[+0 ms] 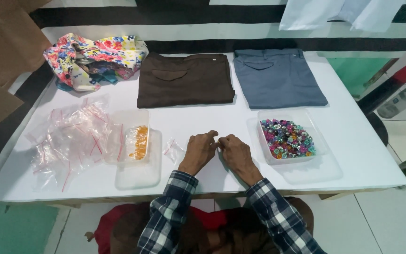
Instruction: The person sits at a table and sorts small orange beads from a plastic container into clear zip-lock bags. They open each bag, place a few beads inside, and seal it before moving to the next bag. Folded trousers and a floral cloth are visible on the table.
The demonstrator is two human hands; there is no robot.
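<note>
We see both hands meet fingertip to fingertip on the white surface [203, 120] — left hand [199, 151], right hand [235, 151] — pinching something too small to tell. A small clear plastic bag [171, 148] lies just left; a clear tub of coloured beads [287, 138] sits right.

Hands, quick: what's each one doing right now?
Left hand: fingers curled, tips pinched against the right hand's; what it holds is too small to tell.
Right hand: fingers curled, pinching at the same spot; contents cannot be told.
</note>
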